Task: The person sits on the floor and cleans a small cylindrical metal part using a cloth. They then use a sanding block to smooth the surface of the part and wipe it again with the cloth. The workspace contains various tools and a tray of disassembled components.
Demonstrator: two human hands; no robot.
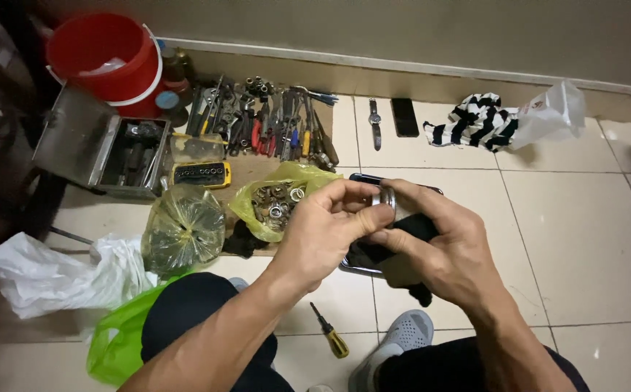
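My left hand (326, 225) pinches a small silver metal ring (384, 196) between thumb and fingers at the middle of the view. My right hand (442, 250) holds a black cloth (402, 232) pressed against the ring from the right. Both hands hover above a shiny metal tray (363, 267) on the tiled floor, mostly hidden by the hands. A yellow plastic bag (275, 199) with several nuts and washers lies open just left of my left hand.
A row of wrenches, pliers and screwdrivers (272, 123) lies on cardboard at the back. An open metal toolbox (105, 145), red bucket (108, 58), yellow bit case (199, 174), wristwatch (375, 123), black phone (405, 116), striped cloth (479, 120), yellow-handled screwdriver (330, 332) and plastic bags surround me.
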